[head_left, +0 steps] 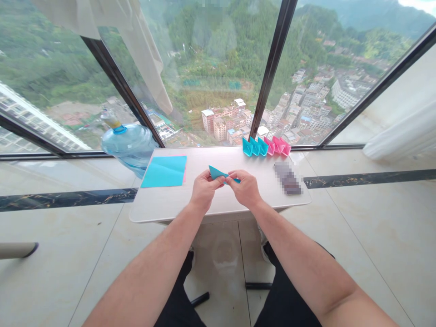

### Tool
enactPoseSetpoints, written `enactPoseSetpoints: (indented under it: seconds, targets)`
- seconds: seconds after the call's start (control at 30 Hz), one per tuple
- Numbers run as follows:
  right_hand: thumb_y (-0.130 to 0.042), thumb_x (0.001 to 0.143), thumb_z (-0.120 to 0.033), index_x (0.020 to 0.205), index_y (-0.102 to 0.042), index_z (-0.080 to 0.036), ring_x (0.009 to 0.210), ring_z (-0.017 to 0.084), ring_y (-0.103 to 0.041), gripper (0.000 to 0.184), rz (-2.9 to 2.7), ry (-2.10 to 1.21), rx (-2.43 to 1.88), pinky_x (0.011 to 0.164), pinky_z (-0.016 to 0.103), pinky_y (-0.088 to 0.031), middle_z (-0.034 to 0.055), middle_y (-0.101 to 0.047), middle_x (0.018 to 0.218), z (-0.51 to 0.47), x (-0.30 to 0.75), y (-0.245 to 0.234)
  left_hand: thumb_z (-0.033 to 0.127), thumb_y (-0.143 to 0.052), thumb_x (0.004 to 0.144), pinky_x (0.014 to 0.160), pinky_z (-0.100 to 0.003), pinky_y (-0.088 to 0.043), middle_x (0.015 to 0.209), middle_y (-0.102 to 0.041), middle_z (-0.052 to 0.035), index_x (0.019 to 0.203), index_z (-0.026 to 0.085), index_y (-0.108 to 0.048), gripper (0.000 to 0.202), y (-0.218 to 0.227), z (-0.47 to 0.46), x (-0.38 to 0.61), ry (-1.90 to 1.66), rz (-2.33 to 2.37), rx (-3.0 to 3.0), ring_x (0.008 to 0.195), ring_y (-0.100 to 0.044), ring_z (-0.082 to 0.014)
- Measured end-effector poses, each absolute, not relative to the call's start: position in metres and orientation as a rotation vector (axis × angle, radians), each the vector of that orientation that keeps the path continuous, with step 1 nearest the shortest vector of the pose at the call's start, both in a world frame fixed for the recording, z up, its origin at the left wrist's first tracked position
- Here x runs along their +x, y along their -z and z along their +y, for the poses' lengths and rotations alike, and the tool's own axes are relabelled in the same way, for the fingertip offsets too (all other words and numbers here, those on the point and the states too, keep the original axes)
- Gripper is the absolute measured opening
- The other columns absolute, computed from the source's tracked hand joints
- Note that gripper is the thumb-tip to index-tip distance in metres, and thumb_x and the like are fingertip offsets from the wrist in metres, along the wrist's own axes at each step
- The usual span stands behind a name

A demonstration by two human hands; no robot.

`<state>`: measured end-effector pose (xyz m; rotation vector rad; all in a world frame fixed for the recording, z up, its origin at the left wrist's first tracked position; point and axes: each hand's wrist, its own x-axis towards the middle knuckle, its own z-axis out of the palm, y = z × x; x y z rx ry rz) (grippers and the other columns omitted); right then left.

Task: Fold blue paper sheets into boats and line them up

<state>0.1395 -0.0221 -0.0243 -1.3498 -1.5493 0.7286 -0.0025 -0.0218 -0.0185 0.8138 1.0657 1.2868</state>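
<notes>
Between my two hands, just above the middle of the table, is a piece of folded blue paper (215, 172). One pointed end of it sticks up past the left fingers, and a small bit shows under the right fingers. My left hand (205, 186) pinches it with thumb and fingers from the left. From the right, my right hand (244, 186) grips it too, the thumbs close together. The paper's lower part is hidden behind the fingers. A stack of blue sheets (165, 171) with a pink edge showing lies to the left of my hands.
Along the table's back right edge stand several folded blue paper boats (255, 147) and pink ones (277, 146). A blurred dark object (289, 178) lies at the right of the white table (225, 204). A large water bottle (131, 145) stands beyond the left corner, near the windows.
</notes>
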Motion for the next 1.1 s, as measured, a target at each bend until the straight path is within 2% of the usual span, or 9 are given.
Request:
enactPoseSetpoints:
  seconds: [0.13, 0.23, 0.3, 0.37, 0.47, 0.57, 0.73, 0.87, 1.1]
  targets:
    - [-0.068, 0.082, -0.037, 0.074, -0.068, -0.022, 0.067, 0.016, -0.060, 0.017, -1.549, -0.703, -1.486, 0.068, 0.028, -0.046, -0.0014, -0.068, 0.069, -0.023, 0.141, 0.025, 0.030, -0.091, 0.055, 0.079, -0.036, -0.056, 0.081, -0.074, -0.0051, 0.081, 0.014, -0.070, 0.036, 0.018, -0.022, -0.003, -1.275, 1.060, 0.823, 0.076, -0.068, -0.0176]
    - [-0.074, 0.076, -0.041, 0.087, -0.068, -0.022, 0.065, 0.015, -0.059, 0.023, -1.483, -0.679, -1.520, 0.065, 0.028, -0.044, -0.0025, -0.068, 0.070, -0.023, 0.144, 0.021, 0.029, -0.091, 0.055, 0.079, -0.038, -0.057, 0.080, -0.074, -0.0051, 0.083, 0.014, -0.070, 0.038, 0.016, -0.023, -0.003, -1.262, 1.037, 0.830, 0.076, -0.068, -0.0189]
    - [-0.077, 0.072, -0.042, 0.092, -0.069, -0.021, 0.065, 0.015, -0.060, 0.031, -1.478, -0.786, -1.482, 0.064, 0.027, -0.044, -0.0027, -0.068, 0.070, -0.022, 0.147, 0.016, 0.029, -0.091, 0.054, 0.079, -0.039, -0.058, 0.079, -0.073, -0.0041, 0.084, 0.014, -0.069, 0.040, 0.014, -0.022, -0.004, -1.293, 1.024, 0.789, 0.075, -0.069, -0.0187]
    - [-0.076, 0.070, -0.040, 0.082, -0.070, -0.019, 0.061, 0.014, -0.058, 0.025, -1.510, -0.964, -1.433, 0.060, 0.025, -0.043, -0.0028, -0.066, 0.064, -0.020, 0.150, 0.012, 0.029, -0.091, 0.053, 0.079, -0.039, -0.058, 0.078, -0.072, -0.0030, 0.084, 0.014, -0.068, 0.041, 0.012, -0.021, -0.005, -1.320, 1.011, 0.744, 0.073, -0.069, -0.0180]
    - [-0.073, 0.068, -0.035, 0.062, -0.065, -0.018, 0.051, 0.012, -0.053, 0.020, -1.482, -1.131, -1.445, 0.051, 0.023, -0.038, -0.0032, -0.061, 0.052, -0.019, 0.152, 0.006, 0.029, -0.091, 0.053, 0.080, -0.040, -0.059, 0.078, -0.072, -0.0027, 0.084, 0.015, -0.067, 0.042, 0.010, -0.020, -0.007, -1.317, 1.000, 0.729, 0.073, -0.069, -0.0182]
    - [-0.075, 0.066, -0.034, 0.059, -0.063, -0.018, 0.046, 0.011, -0.050, 0.021, -1.420, -1.155, -1.482, 0.046, 0.022, -0.034, -0.0036, -0.059, 0.047, -0.019, 0.153, 0.004, 0.030, -0.092, 0.054, 0.081, -0.041, -0.059, 0.080, -0.073, -0.0035, 0.084, 0.015, -0.067, 0.042, 0.010, -0.019, -0.008, -1.302, 0.997, 0.749, 0.075, -0.070, -0.0186]
    - [-0.076, 0.063, -0.033, 0.064, -0.065, -0.018, 0.049, 0.011, -0.054, 0.018, -1.388, -1.179, -1.407, 0.048, 0.022, -0.040, -0.0033, -0.062, 0.051, -0.019, 0.154, 0.006, 0.029, -0.093, 0.049, 0.077, -0.038, -0.058, 0.079, -0.072, -0.0038, 0.084, 0.014, -0.069, 0.044, 0.012, -0.018, -0.010, -1.256, 1.072, 0.750, 0.074, -0.069, -0.0185]
    - [-0.077, 0.062, -0.031, 0.072, -0.067, -0.018, 0.054, 0.014, -0.060, 0.019, -1.258, -1.246, -1.311, 0.053, 0.024, -0.046, -0.0010, -0.067, 0.056, -0.018, 0.152, 0.007, 0.029, -0.094, 0.048, 0.079, -0.040, -0.059, 0.077, -0.071, -0.0022, 0.080, 0.015, -0.068, 0.043, 0.010, -0.016, -0.011, -1.329, 1.051, 0.710, 0.074, -0.069, -0.0187]
    - [-0.078, 0.063, -0.030, 0.066, -0.064, -0.019, 0.051, 0.013, -0.058, 0.018, -1.229, -1.234, -1.309, 0.052, 0.024, -0.046, 0.0003, -0.069, 0.056, -0.018, 0.152, 0.012, 0.035, -0.089, 0.062, 0.082, -0.041, -0.059, 0.078, -0.073, -0.0031, 0.079, 0.017, -0.063, 0.036, 0.010, -0.010, -0.022, -1.410, 1.003, 0.620, 0.074, -0.071, -0.0190]
